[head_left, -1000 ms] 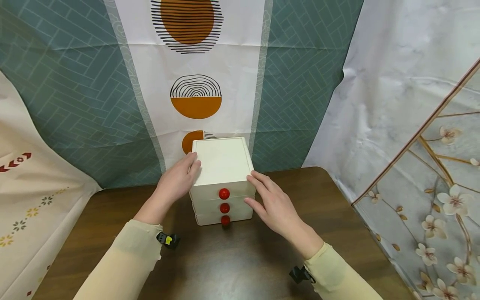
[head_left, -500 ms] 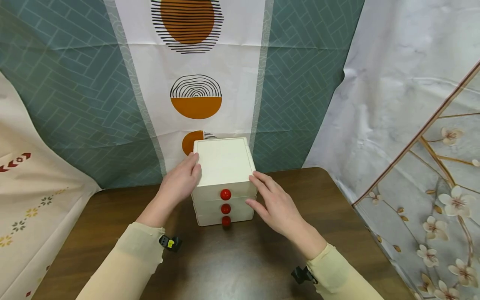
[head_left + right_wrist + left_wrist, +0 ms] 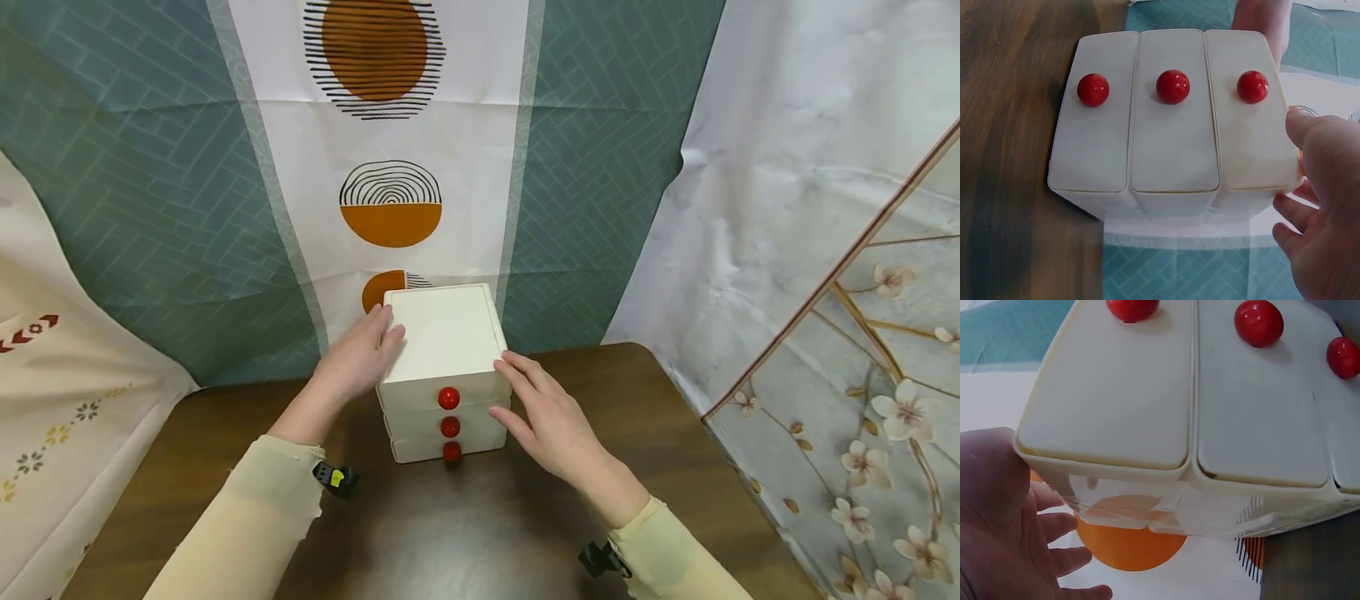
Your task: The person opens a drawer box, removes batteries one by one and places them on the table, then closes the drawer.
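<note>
A small white box with three stacked drawers [image 3: 442, 333] stands on the table, each drawer front bearing a round red knob [image 3: 448, 398]. My left hand [image 3: 356, 354] lies along its upper left side, thumb at the top edge. In the left wrist view the fingers of that left hand [image 3: 997, 519] stretch out beside the top drawer. On the opposite side, my right hand [image 3: 551, 421] has its fingertips at the top right edge and its thumb near the front. The right wrist view shows the fronts of all three drawers [image 3: 1175, 144] flush and closed.
The box stands on a dark brown wooden table [image 3: 465, 533], near its back edge. Behind hangs a teal and white cloth [image 3: 300, 133] with orange circles. A cream cloth [image 3: 67, 400] borders the left, a floral cloth [image 3: 847, 400] the right.
The head view has tilted up slightly, so everything sits a little lower. The drawer box and both hands have shifted a tiny bit right, then back left; the hands keep their places on it.
</note>
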Motion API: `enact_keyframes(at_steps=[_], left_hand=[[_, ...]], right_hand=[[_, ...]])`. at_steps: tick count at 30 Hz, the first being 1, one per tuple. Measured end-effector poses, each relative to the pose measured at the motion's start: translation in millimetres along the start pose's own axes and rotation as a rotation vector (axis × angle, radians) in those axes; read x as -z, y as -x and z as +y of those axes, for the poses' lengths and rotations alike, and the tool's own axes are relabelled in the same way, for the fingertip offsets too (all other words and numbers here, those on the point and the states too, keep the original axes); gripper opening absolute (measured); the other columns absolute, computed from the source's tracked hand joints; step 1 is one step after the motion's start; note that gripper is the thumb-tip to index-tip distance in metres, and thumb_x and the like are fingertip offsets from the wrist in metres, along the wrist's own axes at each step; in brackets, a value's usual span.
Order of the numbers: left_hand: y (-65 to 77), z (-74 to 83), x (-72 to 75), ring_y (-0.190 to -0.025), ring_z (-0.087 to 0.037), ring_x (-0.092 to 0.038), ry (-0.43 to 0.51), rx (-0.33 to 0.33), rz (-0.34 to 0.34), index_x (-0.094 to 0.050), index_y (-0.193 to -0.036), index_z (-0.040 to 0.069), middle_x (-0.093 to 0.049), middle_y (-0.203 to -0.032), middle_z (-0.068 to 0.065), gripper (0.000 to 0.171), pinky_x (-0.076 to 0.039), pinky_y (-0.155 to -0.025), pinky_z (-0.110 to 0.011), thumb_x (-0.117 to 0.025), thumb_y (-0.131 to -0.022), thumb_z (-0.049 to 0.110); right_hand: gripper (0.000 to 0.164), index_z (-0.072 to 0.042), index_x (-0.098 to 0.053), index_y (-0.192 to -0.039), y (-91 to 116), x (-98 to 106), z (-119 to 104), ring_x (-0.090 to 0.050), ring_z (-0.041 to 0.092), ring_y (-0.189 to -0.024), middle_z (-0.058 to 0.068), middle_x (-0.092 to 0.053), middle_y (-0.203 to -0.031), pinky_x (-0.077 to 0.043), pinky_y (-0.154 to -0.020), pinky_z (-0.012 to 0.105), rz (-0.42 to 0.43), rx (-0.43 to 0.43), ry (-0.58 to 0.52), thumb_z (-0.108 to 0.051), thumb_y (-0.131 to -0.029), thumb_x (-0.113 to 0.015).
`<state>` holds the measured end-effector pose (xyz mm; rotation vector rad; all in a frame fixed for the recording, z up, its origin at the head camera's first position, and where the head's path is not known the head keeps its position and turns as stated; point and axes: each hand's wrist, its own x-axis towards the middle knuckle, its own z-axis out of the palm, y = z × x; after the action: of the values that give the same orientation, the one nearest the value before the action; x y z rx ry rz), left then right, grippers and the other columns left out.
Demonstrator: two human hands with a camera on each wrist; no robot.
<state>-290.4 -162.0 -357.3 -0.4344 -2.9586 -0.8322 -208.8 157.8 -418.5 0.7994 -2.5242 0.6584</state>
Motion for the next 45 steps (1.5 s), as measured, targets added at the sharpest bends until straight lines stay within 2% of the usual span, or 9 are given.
enact_keyframes(at_steps=[5,11,17,22,29,33,37,40,45], left_hand=[[-2.4,-1.2,-3.5,-0.166,-0.044,-0.019,0.048,0.015,0.008,-0.028,-0.173,-0.002,-0.023,-0.180,-0.023,0.069,-0.016,-0.133,-0.060,-0.030,-0.120,0.042],[-4.2,3.4,-2.9,-0.167,-0.042,-0.020,0.064,0.055,0.030,-0.027,-0.174,-0.001,-0.020,-0.181,-0.022,0.071,-0.018,-0.133,-0.060,-0.034,-0.118,0.042],[-4.8,5.9,-5.3,-0.167,-0.043,-0.018,-0.003,0.056,0.026,-0.022,-0.175,-0.001,-0.017,-0.182,-0.022,0.069,-0.017,-0.133,-0.061,-0.030,-0.118,0.038],[-4.4,6.8,-4.8,-0.166,-0.044,-0.020,-0.058,0.055,0.044,-0.024,-0.175,0.001,-0.020,-0.182,-0.019,0.065,-0.018,-0.133,-0.061,-0.026,-0.118,0.033],[-4.2,7.0,-4.3,-0.166,-0.041,-0.022,-0.070,0.055,0.047,-0.025,-0.175,0.002,-0.021,-0.182,-0.017,0.063,-0.020,-0.132,-0.060,-0.025,-0.118,0.030],[-4.0,5.6,-4.3,-0.166,-0.039,-0.022,-0.062,0.055,0.045,-0.025,-0.175,0.002,-0.021,-0.182,-0.018,0.063,-0.021,-0.132,-0.059,-0.024,-0.118,0.029],[-3.7,4.7,-5.6,-0.167,-0.037,-0.023,-0.050,0.058,0.040,-0.025,-0.175,0.004,-0.023,-0.181,-0.016,0.063,-0.021,-0.133,-0.058,-0.024,-0.118,0.030],[-4.1,3.5,-6.5,-0.166,-0.036,-0.024,-0.035,0.067,0.036,-0.025,-0.176,0.005,-0.025,-0.181,-0.015,0.063,-0.021,-0.133,-0.058,-0.024,-0.118,0.030],[-6.6,-0.3,-9.2,-0.164,-0.038,-0.030,-0.008,0.089,0.032,-0.025,-0.177,0.009,-0.027,-0.181,-0.013,0.063,-0.026,-0.130,-0.061,-0.023,-0.118,0.032]], right_hand=[[0.072,-0.008,-0.052,-0.164,1.0,-0.7,0.1,-0.053,0.034,-0.149,0.011,-0.046,-0.168,-0.050,-0.116,0.055,0.000,0.010,-0.004,-0.032,-0.103,-0.082],[0.072,-0.008,-0.051,-0.164,-0.9,0.2,0.9,-0.054,0.034,-0.148,0.010,-0.045,-0.169,-0.051,-0.115,0.055,0.007,0.015,-0.004,-0.031,-0.103,-0.082],[0.074,-0.008,-0.050,-0.165,-1.5,3.5,0.4,-0.054,0.033,-0.148,0.011,-0.044,-0.169,-0.053,-0.113,0.055,0.003,0.018,-0.010,-0.031,-0.103,-0.083],[0.078,-0.008,-0.048,-0.167,-1.9,7.1,0.4,-0.050,0.033,-0.152,0.010,-0.043,-0.171,-0.049,-0.118,0.054,-0.007,0.030,-0.003,-0.031,-0.102,-0.083],[0.077,-0.012,-0.047,-0.169,2.3,9.8,-3.2,-0.046,0.032,-0.155,0.007,-0.040,-0.175,-0.043,-0.123,0.055,0.011,0.025,0.013,-0.031,-0.102,-0.082],[0.068,-0.013,-0.055,-0.163,3.8,11.1,-10.2,-0.051,0.032,-0.150,0.008,-0.050,-0.167,-0.045,-0.121,0.056,0.090,0.042,-0.006,-0.028,-0.103,-0.082],[0.056,-0.012,-0.063,-0.154,4.2,10.7,-16.9,-0.062,0.030,-0.138,0.007,-0.065,-0.151,-0.048,-0.118,0.053,0.162,0.077,-0.044,-0.024,-0.103,-0.082],[0.051,-0.012,-0.067,-0.150,4.3,9.2,-19.4,-0.068,0.027,-0.129,0.006,-0.071,-0.140,-0.050,-0.116,0.052,0.178,0.101,-0.058,-0.022,-0.102,-0.082],[0.047,-0.012,-0.069,-0.147,5.1,5.3,-20.1,-0.070,0.025,-0.123,0.004,-0.074,-0.133,-0.052,-0.114,0.050,0.158,0.098,-0.058,-0.023,-0.103,-0.082]])
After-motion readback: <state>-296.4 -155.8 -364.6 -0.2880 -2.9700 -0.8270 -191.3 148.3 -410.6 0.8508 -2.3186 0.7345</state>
